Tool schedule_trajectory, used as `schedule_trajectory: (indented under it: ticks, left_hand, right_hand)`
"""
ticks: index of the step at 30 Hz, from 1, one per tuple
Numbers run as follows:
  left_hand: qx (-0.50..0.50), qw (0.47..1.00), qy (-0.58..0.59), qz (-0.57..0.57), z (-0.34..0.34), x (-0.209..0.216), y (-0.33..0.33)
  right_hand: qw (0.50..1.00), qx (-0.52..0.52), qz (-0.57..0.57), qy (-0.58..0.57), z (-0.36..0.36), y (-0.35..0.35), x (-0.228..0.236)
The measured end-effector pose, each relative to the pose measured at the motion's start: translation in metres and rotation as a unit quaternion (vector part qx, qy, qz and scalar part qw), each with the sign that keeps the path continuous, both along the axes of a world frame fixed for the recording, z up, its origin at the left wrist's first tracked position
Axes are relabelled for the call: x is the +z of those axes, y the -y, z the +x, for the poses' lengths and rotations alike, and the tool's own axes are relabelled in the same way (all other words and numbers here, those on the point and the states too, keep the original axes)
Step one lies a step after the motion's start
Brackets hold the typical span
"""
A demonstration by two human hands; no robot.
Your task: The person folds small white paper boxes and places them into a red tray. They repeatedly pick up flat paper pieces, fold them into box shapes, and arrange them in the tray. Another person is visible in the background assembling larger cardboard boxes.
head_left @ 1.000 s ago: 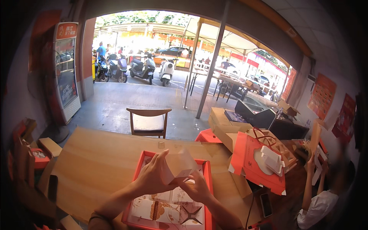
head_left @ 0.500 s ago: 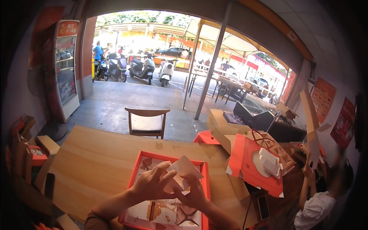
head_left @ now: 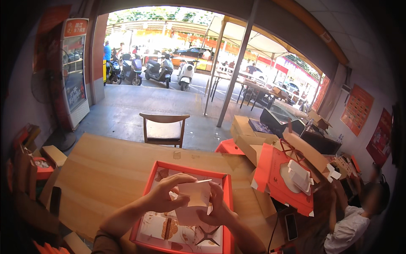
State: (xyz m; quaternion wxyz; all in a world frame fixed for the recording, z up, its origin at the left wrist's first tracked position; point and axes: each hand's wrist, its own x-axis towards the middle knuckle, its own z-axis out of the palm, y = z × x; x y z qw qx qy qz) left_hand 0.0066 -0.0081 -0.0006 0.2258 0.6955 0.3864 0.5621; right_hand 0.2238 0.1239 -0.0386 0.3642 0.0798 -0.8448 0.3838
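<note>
Between my hands is a small pale folding carton (head_left: 193,201), its flat side toward me and an edge tipped up at the top. My left hand (head_left: 165,195) grips its left side with thumb and fingers. Its right side is in my right hand (head_left: 220,206), fingers on the upper corner and thumb lower down. Beneath them stands an open red box (head_left: 151,180) on the wooden table. Inside it sit several small cream cartons (head_left: 153,227) with brown and gold print. One carton (head_left: 206,235) at the lower right shows dark gaps between its top flaps.
A wooden chair (head_left: 164,129) stands beyond the table (head_left: 105,178). To the right lie a red gift bag (head_left: 270,169), cardboard boxes (head_left: 243,127) and a phone (head_left: 291,226). A co-worker in a white top (head_left: 349,230) is at far right. Open boxes (head_left: 53,156) are stacked at left.
The carton in my hands has turned from a tilted, corner-up position to a squarer one facing me. At right, the co-worker's upright cardboard piece has come down toward the red bag.
</note>
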Motion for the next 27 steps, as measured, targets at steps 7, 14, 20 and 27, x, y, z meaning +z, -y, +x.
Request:
schedule_trajectory:
  ticks: [7,14,20,27]
  left_hand:
    - [-0.014,0.999,-0.024,0.023,-0.018,0.008,0.002]
    - [-0.021,0.995,-0.069,0.075,-0.008,0.0,-0.006]
    - [-0.03,0.988,-0.088,0.12,-0.003,0.017,-0.002]
    - [0.048,0.978,-0.137,0.147,0.006,0.009,-0.001]
  right_hand:
    - [0.995,0.027,-0.047,-0.079,-0.005,-0.011,-0.005]
    - [0.997,-0.023,0.054,-0.052,-0.003,-0.01,0.016]
    - [0.98,0.072,-0.161,-0.091,-0.004,-0.015,-0.006]
    - [0.984,0.071,-0.155,-0.057,-0.002,-0.013,0.001]
